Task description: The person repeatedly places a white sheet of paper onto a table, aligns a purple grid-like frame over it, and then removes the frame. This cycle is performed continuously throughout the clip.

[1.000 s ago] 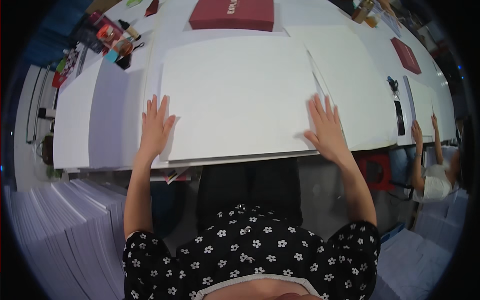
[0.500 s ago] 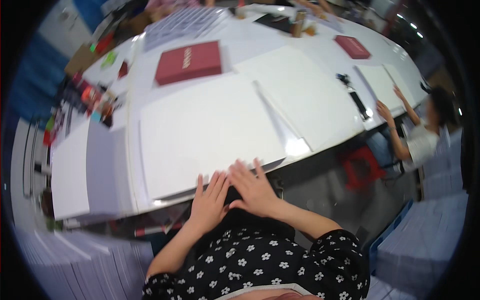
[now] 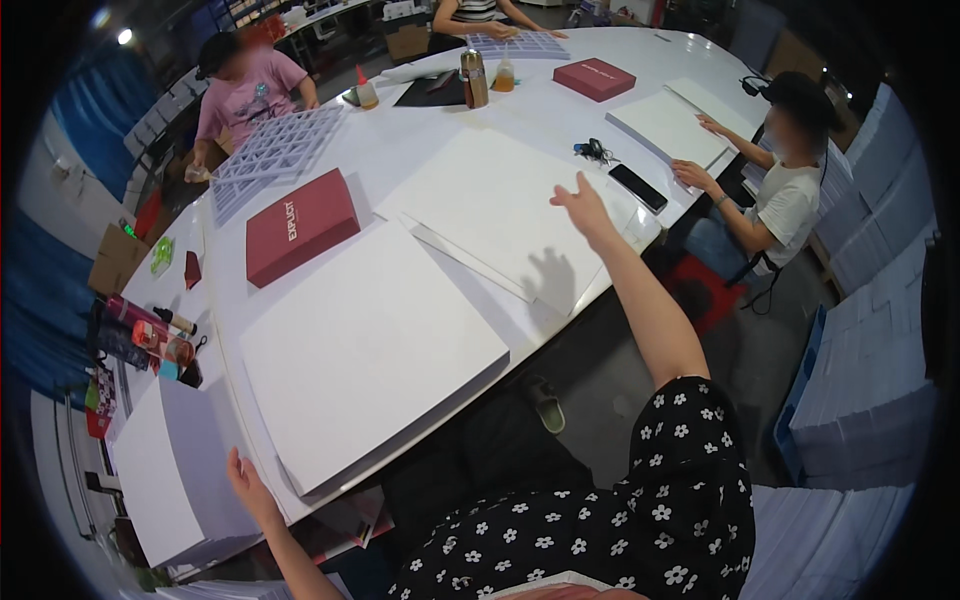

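Observation:
My right hand (image 3: 586,212) hovers over the flat white sheets (image 3: 470,180) on the right, its fingers apart and nothing in it; its shadow falls on them. My left hand (image 3: 252,490) is low at the table's near edge, also empty with fingers extended. It lies between a tall white stack (image 3: 155,465) at the left and a thick, squared stack of white boards (image 3: 365,350) in front of me. Beyond that stack rests a closed dark red box (image 3: 302,228) with pale lettering.
A black phone (image 3: 638,187) and cable lie to the right, near a co-worker (image 3: 785,190) with hands on white boards. Farther off are a second red box (image 3: 594,79), a metal flask (image 3: 474,80), glue bottles and white grid trays (image 3: 280,150). Bottles (image 3: 160,340) crowd the left edge.
My hands were together at the front edge of the white stack. They have parted, the right reaching out to the right and the left moving left. The view has turned and lifted.

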Motion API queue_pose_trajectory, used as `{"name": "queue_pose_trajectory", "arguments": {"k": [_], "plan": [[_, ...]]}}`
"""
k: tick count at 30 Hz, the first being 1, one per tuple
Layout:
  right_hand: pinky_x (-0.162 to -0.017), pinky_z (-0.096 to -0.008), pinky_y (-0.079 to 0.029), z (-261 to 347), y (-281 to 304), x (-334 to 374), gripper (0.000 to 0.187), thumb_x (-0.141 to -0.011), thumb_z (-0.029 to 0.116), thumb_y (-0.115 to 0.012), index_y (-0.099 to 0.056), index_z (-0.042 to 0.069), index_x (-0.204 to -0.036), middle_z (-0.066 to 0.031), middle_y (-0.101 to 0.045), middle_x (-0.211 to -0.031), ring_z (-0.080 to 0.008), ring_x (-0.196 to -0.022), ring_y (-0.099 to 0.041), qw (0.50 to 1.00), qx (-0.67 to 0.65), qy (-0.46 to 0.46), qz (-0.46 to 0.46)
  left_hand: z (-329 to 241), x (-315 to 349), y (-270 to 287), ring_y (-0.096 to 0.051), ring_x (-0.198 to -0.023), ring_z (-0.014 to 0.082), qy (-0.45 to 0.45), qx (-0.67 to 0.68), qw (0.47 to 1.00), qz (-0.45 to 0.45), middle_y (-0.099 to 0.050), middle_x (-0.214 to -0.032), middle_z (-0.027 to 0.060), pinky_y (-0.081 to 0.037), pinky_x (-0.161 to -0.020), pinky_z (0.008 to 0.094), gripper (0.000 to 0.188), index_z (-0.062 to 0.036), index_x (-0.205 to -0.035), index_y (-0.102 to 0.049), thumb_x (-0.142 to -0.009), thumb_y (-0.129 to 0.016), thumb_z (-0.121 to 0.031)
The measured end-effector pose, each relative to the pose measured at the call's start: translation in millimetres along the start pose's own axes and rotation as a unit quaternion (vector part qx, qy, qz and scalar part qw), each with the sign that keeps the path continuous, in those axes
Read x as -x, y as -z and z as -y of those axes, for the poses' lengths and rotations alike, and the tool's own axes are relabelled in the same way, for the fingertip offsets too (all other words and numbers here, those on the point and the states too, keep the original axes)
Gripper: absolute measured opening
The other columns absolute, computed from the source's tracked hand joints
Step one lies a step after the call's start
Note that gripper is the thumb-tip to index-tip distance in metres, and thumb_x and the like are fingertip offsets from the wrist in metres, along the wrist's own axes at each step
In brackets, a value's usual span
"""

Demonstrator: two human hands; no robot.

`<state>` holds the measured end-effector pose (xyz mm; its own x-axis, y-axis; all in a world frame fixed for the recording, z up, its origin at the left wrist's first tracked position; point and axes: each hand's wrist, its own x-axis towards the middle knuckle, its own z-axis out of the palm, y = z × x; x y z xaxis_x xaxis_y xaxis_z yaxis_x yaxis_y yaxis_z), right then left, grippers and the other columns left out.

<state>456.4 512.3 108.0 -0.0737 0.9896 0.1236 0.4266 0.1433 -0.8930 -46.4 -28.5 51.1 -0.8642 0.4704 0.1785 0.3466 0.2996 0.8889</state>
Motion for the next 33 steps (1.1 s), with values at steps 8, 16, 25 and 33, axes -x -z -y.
{"name": "queue_pose_trajectory", "arguments": {"k": [8,16,25,33], "plan": [[-0.113,-0.0469,-0.036,-55,-98,131,0.058,-0.086,0.031,-0.07,-0.054,0.003,-0.134,-0.0229,-0.053,-0.137,-0.0388,-0.133,-0.046,0.903,0.306,0.272,0.132,61,-35,-13,-0.048,-0.132,0.0332,-0.066,-0.244,0.967,-0.038,-0.051,-0.142,0.0201,-0.038,-0.11,0.042,0.04,0.0004,-0.137,-0.051,-0.1,-0.056,-0.013],[-0.115,-0.0499,-0.032,-46,-98,159,0.04,-0.088,0.024,-0.068,-0.06,0.007,-0.124,-0.0178,-0.053,-0.139,-0.0355,-0.135,-0.045,0.906,0.283,0.311,0.053,106,-33,-34,-0.051,-0.129,0.0394,-0.137,-0.458,0.877,-0.043,-0.053,-0.139,0.0229,-0.044,-0.105,0.0458,0.038,-0.0073,-0.132,-0.057,-0.094,-0.062,-0.008],[-0.113,-0.0489,-0.034,-48,-99,158,0.038,-0.085,0.019,-0.069,-0.06,0.005,-0.12,-0.0152,-0.056,-0.135,-0.033,-0.134,-0.046,0.918,0.246,0.308,0.05,113,-32,-31,-0.055,-0.124,0.0404,-0.164,-0.485,0.857,-0.063,-0.055,-0.138,0.0212,-0.046,-0.102,0.0471,0.038,-0.0086,-0.13,-0.059,-0.093,-0.063,-0.009],[-0.099,-0.0518,-0.037,-45,-91,69,0.072,-0.086,0.028,-0.065,-0.037,0.006,-0.149,-0.013,-0.065,-0.121,-0.0362,-0.112,-0.058,0.947,0.291,0.129,-0.047,98,-29,-31,-0.048,-0.133,0.0367,-0.124,-0.514,0.848,-0.042,-0.055,-0.139,0.0194,-0.041,-0.107,0.0486,0.04,-0.0113,-0.134,-0.056,-0.095,-0.062,-0.021]]}}
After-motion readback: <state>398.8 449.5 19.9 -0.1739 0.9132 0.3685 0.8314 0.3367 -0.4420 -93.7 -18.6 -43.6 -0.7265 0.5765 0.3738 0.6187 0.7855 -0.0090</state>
